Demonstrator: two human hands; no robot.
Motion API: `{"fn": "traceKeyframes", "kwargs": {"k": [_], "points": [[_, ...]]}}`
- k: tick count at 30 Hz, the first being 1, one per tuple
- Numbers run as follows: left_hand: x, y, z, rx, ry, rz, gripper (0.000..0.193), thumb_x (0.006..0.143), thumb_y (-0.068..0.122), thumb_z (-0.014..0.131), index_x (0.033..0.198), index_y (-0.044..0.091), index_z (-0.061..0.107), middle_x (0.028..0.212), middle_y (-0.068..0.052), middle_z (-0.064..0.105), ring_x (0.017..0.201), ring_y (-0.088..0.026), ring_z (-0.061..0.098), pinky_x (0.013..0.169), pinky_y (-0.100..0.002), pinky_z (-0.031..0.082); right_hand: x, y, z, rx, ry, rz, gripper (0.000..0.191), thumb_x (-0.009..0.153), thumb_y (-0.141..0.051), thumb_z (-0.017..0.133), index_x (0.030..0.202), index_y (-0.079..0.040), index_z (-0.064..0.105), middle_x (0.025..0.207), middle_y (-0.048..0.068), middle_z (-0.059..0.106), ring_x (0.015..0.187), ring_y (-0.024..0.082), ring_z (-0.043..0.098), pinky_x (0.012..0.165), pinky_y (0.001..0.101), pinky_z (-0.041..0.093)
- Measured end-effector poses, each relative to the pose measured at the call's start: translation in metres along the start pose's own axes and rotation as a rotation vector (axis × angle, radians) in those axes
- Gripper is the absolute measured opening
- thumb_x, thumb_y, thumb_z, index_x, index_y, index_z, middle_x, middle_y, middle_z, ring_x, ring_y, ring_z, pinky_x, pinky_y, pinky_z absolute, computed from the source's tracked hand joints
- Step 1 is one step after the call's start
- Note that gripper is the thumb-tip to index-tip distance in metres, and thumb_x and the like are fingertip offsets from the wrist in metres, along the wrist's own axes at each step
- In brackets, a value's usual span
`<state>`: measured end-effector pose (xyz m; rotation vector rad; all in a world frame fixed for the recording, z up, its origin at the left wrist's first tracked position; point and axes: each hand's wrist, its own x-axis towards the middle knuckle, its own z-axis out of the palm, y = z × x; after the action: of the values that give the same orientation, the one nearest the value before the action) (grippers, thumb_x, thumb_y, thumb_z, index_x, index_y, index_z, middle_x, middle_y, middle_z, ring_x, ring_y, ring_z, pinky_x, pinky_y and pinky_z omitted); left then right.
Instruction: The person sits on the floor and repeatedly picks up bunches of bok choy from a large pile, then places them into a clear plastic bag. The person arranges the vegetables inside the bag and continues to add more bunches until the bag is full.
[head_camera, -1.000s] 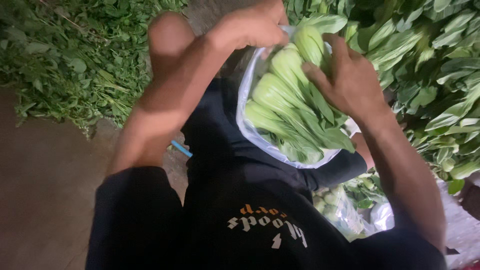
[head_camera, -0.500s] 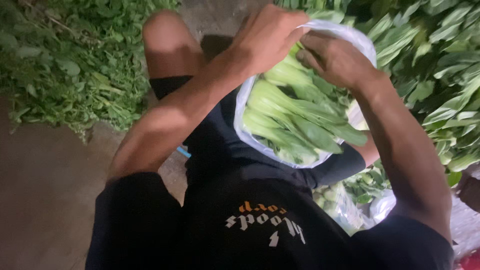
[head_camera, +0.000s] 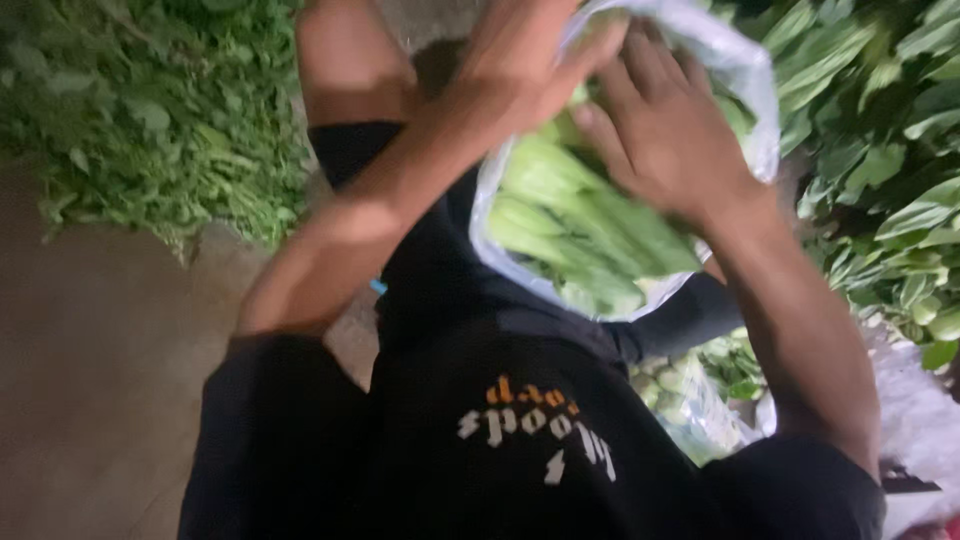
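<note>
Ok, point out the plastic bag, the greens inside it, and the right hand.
plastic bag (head_camera: 745, 75), head view, on its upper right rim.
greens (head_camera: 570, 225), head view, on the pale stalks.
right hand (head_camera: 665, 135), head view, on its back.

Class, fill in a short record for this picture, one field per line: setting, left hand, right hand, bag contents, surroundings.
setting: person seen from above, black shirt, brown floor
left hand: at the rim of the clear bag, near the top of the frame
right hand: palm down on the greens inside the bag
bag contents: pale-stemmed leafy greens, stems packed side by side
surroundings: leafy pile at left, broad-leaf pile at right, second filled bag lower down
grip: blurred, so finger closure is unclear
</note>
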<state>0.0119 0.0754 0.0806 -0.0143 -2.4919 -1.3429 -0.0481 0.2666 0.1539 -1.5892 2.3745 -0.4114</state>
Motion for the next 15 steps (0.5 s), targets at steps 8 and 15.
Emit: {"fn": "traceKeyframes", "kwargs": {"k": [8, 15], "points": [[-0.132, 0.055, -0.043, -0.099, -0.228, -0.497, 0.046, 0.106, 0.022, 0.064, 0.143, 0.002, 0.044, 0.087, -0.018, 0.072, 0.076, -0.035, 0.073, 0.064, -0.044, 0.056, -0.045, -0.067, 0.005, -0.125, -0.075, -0.176, 0.058, 0.079, -0.015, 0.075, 0.136, -0.006, 0.067, 0.115, 0.011, 0.071, 0.093, 0.023, 0.067, 0.082, 0.0375, 0.053], [-0.146, 0.062, -0.034, -0.420, -0.065, -0.568, 0.036, 0.108, 0.015, 0.060, 0.139, 0.002, 0.049, 0.090, -0.019, 0.070, 0.075, -0.032, 0.072, 0.065, -0.040, 0.056, -0.054, -0.056, 0.023, 0.276, -0.040, -0.086, 0.045, 0.092, -0.032, 0.079, 0.129, -0.011, 0.065, 0.117, 0.009, 0.070, 0.096, 0.025, 0.067, 0.083, 0.0394, 0.054]]}}
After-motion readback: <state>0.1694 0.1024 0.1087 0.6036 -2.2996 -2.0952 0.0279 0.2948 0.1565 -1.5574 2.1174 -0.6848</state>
